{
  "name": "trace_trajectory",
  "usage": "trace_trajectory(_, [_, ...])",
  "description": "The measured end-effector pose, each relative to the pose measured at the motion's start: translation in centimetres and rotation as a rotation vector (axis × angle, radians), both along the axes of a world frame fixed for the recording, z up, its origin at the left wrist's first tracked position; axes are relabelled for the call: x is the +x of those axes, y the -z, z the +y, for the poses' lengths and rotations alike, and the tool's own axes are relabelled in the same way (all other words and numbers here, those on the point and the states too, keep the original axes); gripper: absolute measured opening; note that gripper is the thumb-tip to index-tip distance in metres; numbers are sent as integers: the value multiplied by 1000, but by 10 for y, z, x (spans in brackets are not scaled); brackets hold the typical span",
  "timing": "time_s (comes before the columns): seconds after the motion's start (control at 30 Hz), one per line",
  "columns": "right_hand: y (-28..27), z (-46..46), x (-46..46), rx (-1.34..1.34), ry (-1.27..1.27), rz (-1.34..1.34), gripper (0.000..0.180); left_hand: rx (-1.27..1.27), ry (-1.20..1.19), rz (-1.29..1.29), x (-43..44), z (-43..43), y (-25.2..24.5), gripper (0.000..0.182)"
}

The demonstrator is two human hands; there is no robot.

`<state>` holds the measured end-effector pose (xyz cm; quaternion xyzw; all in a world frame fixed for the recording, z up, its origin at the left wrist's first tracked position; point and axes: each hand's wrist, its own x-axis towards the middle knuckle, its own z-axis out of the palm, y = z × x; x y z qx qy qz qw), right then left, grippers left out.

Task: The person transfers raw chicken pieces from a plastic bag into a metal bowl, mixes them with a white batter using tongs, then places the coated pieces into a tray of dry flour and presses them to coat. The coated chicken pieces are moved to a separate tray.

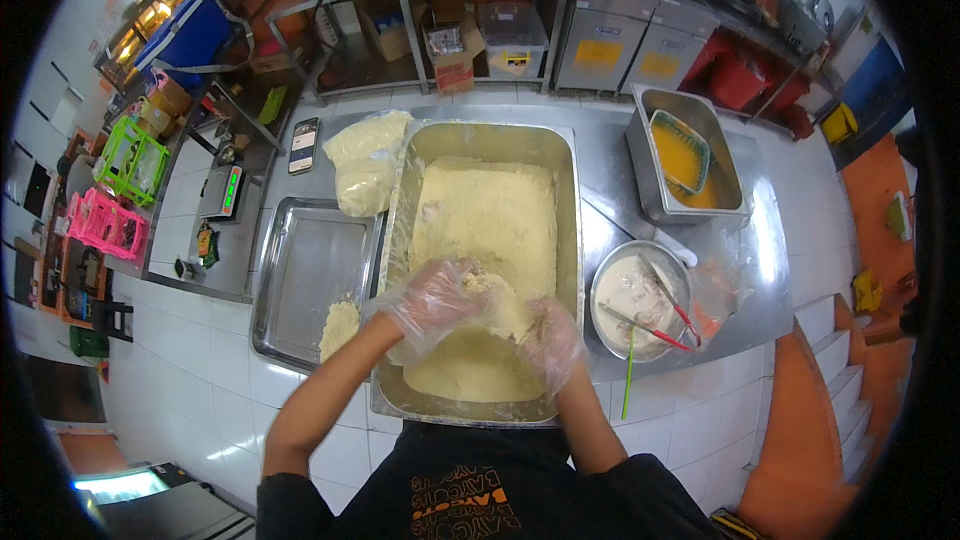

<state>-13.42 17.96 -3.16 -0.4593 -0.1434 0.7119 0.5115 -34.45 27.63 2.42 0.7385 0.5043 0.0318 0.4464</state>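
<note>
Both my hands wear clear plastic gloves and are over a deep steel pan (576, 240) of pale yellow breading flour (487, 202). Between them hangs a flour-coated piece of food (499, 304). My left hand (442, 300) grips its left end, while my right hand (551, 345) is at its right end, with the fingers partly hidden by flour and glove. To the right stands a round metal bowl (600, 262) of whitish batter with pieces in it and red-handled tongs (679, 322). A shallow steel tray (322, 255) on the left carries a floury coated piece (340, 328).
Beyond the tray lie a plastic bag of yellow flour (367, 157) and a phone (303, 145). At the back right, a deep steel container (652, 199) holds orange liquid and a green-edged basket (681, 154). A crumpled plastic bag (716, 292) lies beside the bowl.
</note>
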Motion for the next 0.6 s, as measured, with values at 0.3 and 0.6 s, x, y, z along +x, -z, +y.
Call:
trace_trajectory(0.3, [36,-35,-21,-496,39,232,20,373,477,304,30,-2,-53,32])
trace_trajectory(0.6, [10,-20,-49,109,-14,416,50,245,360,40,-28,9,-108,36])
